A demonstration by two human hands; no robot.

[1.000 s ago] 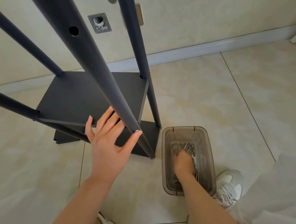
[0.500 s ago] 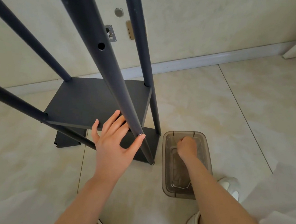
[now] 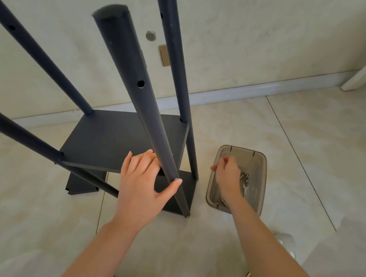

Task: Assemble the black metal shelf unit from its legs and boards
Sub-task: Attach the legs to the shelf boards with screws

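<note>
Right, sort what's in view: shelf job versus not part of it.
Job: near leg, fitted board, spare board on the floor, box with bolts, left hand holding that leg, right hand over the box.
Not the job: shoe, wall plate.

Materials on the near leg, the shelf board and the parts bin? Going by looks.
The leg: likely painted metal tube; round, matte black, clean drilled hole.
The shelf board: matte black, thin straight edge; sheet metal or coated board, can't tell.
The bin: smoky translucent plastic; screws and floor show through its walls.
</note>
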